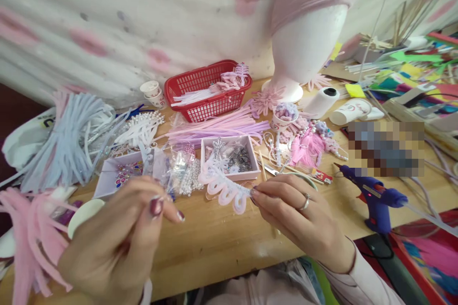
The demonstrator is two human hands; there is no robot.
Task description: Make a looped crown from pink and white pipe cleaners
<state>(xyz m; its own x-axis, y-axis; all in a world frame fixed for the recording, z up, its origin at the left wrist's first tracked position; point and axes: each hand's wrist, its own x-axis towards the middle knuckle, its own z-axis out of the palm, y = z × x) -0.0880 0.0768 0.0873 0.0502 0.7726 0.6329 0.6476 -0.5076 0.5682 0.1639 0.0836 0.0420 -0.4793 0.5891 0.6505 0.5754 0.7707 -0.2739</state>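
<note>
My right hand (289, 214) pinches one end of a looped pipe-cleaner piece (226, 187) between thumb and fingers. Pale pink and bluish-white loops line its curved stem, which stretches left over the table. My left hand (118, 238) is raised at the lower left, apart from that piece. Its fingers curl in, with the thumb close to the index finger; whatever they may hold is too small or hidden to make out. Behind the looped piece stands a white box (231, 157) with silvery charms in it. Beside that lie bags of pearl beads (184, 171).
A blue glue gun (375, 195) stands at the right, its cord trailing off. A red basket (211, 105), a white mannequin head (304, 43) and paper cups (350, 111) are at the back. Pale blue pipe cleaners (71, 138) and pink ones (32, 243) are bunched at left.
</note>
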